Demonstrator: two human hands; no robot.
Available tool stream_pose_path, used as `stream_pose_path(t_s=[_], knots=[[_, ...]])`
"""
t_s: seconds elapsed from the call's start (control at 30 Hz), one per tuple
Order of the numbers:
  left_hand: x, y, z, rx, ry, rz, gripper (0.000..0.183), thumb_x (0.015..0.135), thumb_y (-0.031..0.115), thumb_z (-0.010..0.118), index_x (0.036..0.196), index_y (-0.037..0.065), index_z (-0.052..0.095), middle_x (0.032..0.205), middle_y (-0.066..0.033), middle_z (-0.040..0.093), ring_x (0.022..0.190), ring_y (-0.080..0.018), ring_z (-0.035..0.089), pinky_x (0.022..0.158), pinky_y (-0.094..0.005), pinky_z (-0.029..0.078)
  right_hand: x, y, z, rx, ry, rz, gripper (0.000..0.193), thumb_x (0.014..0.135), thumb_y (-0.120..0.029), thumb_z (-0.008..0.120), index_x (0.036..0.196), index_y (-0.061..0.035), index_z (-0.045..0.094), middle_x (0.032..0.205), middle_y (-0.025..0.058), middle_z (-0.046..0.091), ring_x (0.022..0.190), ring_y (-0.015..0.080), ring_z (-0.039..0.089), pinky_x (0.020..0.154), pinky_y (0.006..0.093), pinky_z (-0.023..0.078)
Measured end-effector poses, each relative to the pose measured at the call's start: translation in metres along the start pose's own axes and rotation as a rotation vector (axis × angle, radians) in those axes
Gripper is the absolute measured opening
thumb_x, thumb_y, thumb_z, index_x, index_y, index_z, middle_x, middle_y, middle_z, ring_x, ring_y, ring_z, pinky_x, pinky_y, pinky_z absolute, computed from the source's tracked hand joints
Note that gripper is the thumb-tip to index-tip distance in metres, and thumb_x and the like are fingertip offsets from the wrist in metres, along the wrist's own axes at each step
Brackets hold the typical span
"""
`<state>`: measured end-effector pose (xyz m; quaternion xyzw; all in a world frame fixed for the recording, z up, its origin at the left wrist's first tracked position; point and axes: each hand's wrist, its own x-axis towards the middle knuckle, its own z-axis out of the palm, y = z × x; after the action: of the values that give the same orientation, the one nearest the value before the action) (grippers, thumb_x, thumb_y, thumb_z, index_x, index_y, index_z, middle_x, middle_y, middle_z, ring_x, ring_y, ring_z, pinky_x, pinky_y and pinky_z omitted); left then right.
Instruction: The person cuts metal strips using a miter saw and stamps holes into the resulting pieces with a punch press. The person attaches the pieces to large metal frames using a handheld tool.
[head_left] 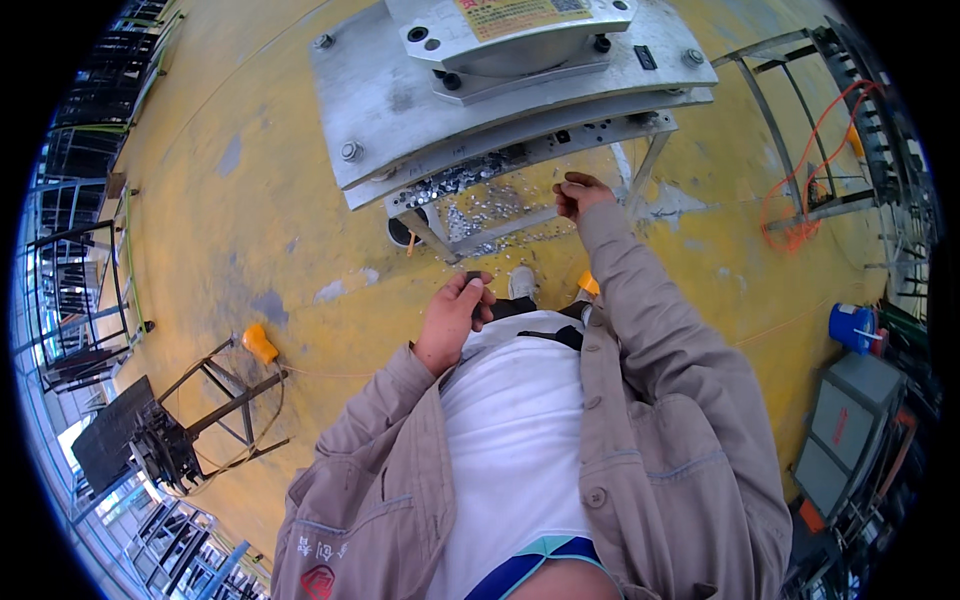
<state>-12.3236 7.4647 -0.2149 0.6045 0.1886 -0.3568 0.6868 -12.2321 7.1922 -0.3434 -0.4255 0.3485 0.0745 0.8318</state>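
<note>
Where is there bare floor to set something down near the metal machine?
Yellow floor is open left of the metal machine, down to the orange object, and mostly open on the right between the right sleeve and blue bucket. It is crowded beneath the machine, where metal bits lie scattered.

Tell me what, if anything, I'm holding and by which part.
Your left hand holds a small dark piece, by which part is unclear; whether your right hand holds anything can't be told.
</note>
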Motion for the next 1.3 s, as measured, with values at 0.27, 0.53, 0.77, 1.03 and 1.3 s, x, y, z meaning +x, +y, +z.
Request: stream_pose_path(t_s=[0.27,0.53,0.77,1.03,1.3], knots=[[-0.004,-0.001,-0.014,-0.023,-0.012,0.009,0.025,0.099,0.022,0.048,0.116,0.004,0.054,0.085,-0.0017,0.057,0.066,-0.0096,0.055,0.054,-0.0225,0.041,0.013,-0.029,0.032,0.031,0.007,-0.082,0.021,0.084,-0.010,0.069,0.102,-0.0024,0.060,0.082,0.0114,0.067,0.061,0.0189,0.060,0.051,0.0327,0.051],[-0.005,0.004,-0.016,-0.028,0.000,0.014,0.025,0.099,0.021,0.048,0.116,0.003,0.054,0.085,-0.0024,0.057,0.067,-0.0102,0.055,0.054,-0.0227,0.042,0.029,-0.027,0.035,-0.096,0.043,-0.291,0.020,0.086,-0.019,0.068,0.090,-0.0021,0.058,0.070,0.0092,0.063,0.051,0.0158,0.054,0.042,0.0299,0.041],[-0.003,0.012,-0.014,-0.128,-0.050,0.035,0.026,0.099,0.016,0.046,0.119,0.001,0.050,0.098,-0.0089,0.061,0.084,-0.0167,0.062,0.063,-0.0265,0.051,-0.066,-0.090,0.022,-0.127,0.206,-0.539,0.023,0.086,-0.026,0.066,0.080,-0.0052,0.057,0.064,0.0046,0.060,0.050,0.0107,0.050,0.043,0.0261,0.037],[-0.006,0.041,0.008,-0.108,-0.133,0.104,0.022,0.099,0.017,0.048,0.115,0.002,0.049,0.110,-0.0113,0.063,0.097,-0.0200,0.064,0.069,-0.0299,0.055,-0.013,-0.232,0.015,-0.782,0.446,-0.808,0.049,0.078,-0.045,0.074,0.086,0.0033,0.068,0.078,0.0059,0.066,0.071,0.0137,0.058,0.068,0.0299,0.048],[0.006,0.043,0.019,-0.188,-0.015,-0.001,0.015,0.096,0.026,0.057,0.103,0.013,0.056,0.094,0.0004,0.064,0.085,-0.0108,0.060,0.060,-0.0241,0.047,-0.123,-0.063,0.053,-0.889,-0.506,-0.187,0.030,0.090,-0.018,0.065,0.113,-0.0005,0.059,0.100,0.0146,0.066,0.100,0.0218,0.061,0.086,0.0337,0.050]])
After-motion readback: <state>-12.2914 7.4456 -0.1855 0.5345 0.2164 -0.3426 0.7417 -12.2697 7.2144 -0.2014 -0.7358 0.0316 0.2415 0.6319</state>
